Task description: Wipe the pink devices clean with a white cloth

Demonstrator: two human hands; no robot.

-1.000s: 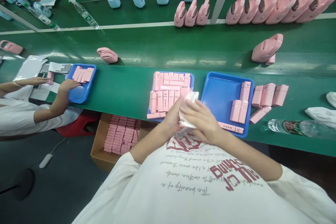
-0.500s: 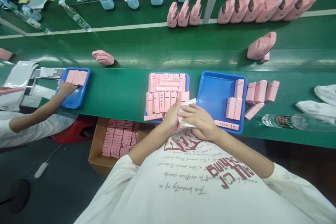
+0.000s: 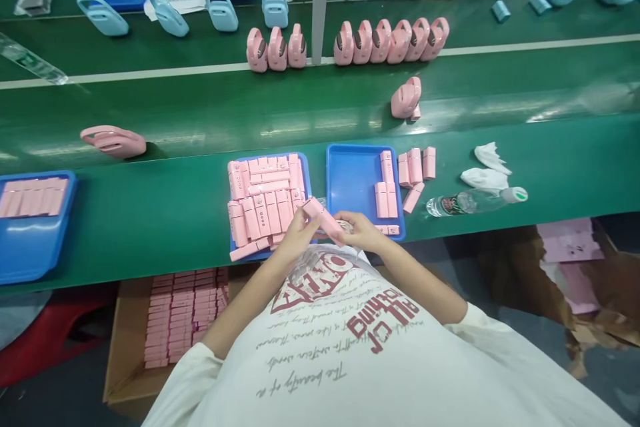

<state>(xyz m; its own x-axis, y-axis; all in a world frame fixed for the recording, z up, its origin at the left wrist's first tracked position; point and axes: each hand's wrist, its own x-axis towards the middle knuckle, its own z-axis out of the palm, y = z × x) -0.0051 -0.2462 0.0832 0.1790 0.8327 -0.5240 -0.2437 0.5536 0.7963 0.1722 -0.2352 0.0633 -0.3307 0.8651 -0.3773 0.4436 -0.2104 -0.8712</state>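
As left hand [image 3: 296, 237] and right hand [image 3: 361, 232] grip a pink bar [image 3: 323, 217], blue trays [image 3: 353, 180] lie beyond.

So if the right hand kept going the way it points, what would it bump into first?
The right hand, gripping a small pink rectangular block, points left, so it would likely hit the rows of pink blocks in the full blue plastic tray; depth is unclear.

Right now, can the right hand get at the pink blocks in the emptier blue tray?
Probably yes. The right hand sits at the near rim of that blue tray, with nothing between it and the pink blocks. However, it is busy holding the held block together with the left hand.
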